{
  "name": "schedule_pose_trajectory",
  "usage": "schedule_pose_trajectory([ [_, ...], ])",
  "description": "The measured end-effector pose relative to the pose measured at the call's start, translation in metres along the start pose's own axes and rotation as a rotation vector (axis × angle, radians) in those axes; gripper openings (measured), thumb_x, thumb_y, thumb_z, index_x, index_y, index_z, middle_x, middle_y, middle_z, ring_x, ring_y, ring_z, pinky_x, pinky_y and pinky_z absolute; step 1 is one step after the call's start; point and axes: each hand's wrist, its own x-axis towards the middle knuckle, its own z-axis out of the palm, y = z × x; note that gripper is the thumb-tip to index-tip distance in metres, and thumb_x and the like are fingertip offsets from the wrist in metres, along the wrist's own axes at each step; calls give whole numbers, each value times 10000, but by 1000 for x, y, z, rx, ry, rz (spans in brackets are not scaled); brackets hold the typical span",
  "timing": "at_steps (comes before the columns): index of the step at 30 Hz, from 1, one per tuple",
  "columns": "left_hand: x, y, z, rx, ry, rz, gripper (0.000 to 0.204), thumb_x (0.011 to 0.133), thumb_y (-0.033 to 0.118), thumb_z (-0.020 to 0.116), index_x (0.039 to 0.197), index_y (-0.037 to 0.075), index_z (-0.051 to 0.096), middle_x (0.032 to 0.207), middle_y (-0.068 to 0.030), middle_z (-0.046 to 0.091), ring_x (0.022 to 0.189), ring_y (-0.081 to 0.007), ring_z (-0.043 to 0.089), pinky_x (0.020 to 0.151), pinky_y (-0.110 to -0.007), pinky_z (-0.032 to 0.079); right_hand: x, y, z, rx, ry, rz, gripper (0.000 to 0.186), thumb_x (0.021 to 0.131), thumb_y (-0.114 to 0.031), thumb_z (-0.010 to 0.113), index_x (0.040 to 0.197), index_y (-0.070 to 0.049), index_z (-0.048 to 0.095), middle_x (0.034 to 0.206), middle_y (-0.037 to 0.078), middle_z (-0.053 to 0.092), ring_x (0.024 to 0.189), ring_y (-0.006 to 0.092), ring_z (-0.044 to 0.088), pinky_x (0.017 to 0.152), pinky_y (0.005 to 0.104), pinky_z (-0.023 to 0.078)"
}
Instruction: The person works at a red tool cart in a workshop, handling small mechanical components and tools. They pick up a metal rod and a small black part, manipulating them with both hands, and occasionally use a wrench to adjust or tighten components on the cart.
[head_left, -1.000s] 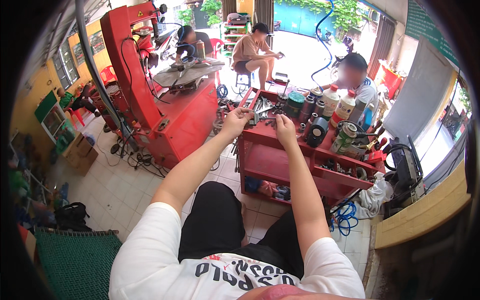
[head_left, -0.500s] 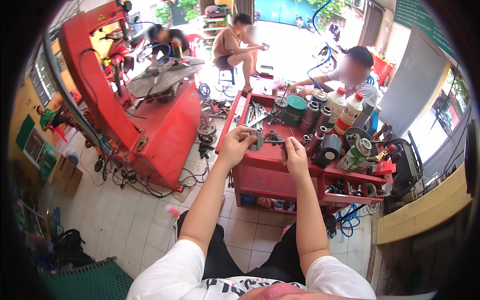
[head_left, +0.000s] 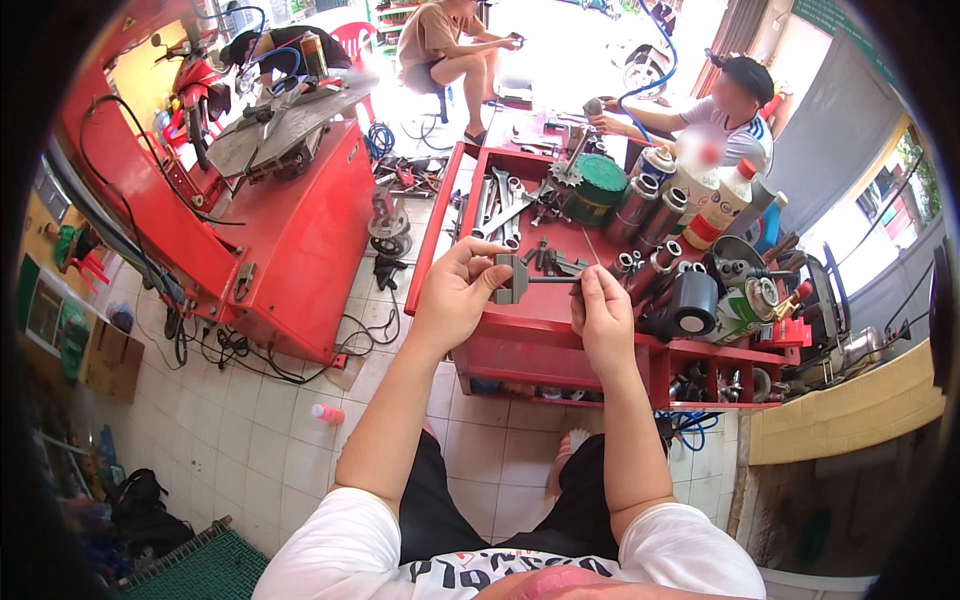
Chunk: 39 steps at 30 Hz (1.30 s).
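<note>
Holding, in a narrow pinch of the left hand (head_left: 462, 295), a grey metal block (head_left: 512, 279) above the near edge of a red tool cart (head_left: 437, 230). Pinching in the right hand (head_left: 606, 315), thumb against fingertips, the right end of a slim black rod (head_left: 553, 280) reaching leftward to the block. Unable to tell whether inserted in the block or only meeting its right side. Gripping from opposite ends, probably to keep the rod level and its middle in plain sight; holding both up off the cart, likely for light and elbow room.

On the cart, just beyond the hands, loose small metal parts (head_left: 548, 260); farther left, combination wrenches (head_left: 505, 205) lying side by side, perhaps for easy picking. On the far side, a toothed sprocket (head_left: 566, 174) next to a green round tin (head_left: 596, 187). To the right, dark metal cylinders (head_left: 630, 215), white bottles (head_left: 722, 212) and a green-and-white spray can (head_left: 738, 310), seemingly grouped to spare the middle for small pieces. At the near right, divided bins (head_left: 718, 402) of metal fittings.

Left of the cart, on pale floor tiles (head_left: 480, 480), a red tyre changer (head_left: 300, 230), with black cables (head_left: 240, 345) near its base. Toward the bright far opening, a seated person (head_left: 428, 45) and, farther right, a capped person (head_left: 750, 140).
</note>
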Motion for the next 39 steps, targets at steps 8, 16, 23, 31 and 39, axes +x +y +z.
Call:
schedule_pose_trajectory([
  [8,-7,0,-3,-26,-10,21,318,1010,257,758,1205,30,652,952,-76,766,861,-97,692,750,-255,541,0,1,2,-93,9,-45,364,1140,-303,517,919,-23,590,702,-55,459,637,36,398,551,254,315],
  [16,-6,-3,0,-55,-27,34,315,1015,263,749,1190,27,636,972,-83,768,892,-110,704,801,-264,557,-2,4,0,-216,54,-111,361,1129,-287,527,903,-14,596,677,-35,459,641,56,415,570,279,338],
  [23,-6,5,0,-31,-18,7,266,1040,188,724,1222,14,636,1000,-97,758,935,-120,698,849,-269,548,-2,7,-2,-272,52,-134,360,1121,-277,534,896,-4,601,666,5,486,642,82,447,588,297,371],
  [31,-3,11,-4,-96,-14,-69,268,1038,144,717,1249,0,634,1054,-111,752,950,-123,693,863,-273,543,-4,1,1,-399,60,-193,348,1113,-266,534,912,10,605,681,79,534,660,138,494,630,327,425],
  [39,-2,9,-2,-131,2,-78,300,1033,130,711,1278,-3,601,1053,-125,750,963,-133,699,870,-283,551,-5,1,3,-450,61,-223,313,1103,-239,539,931,13,609,697,114,563,658,175,520,641,348,441],
])
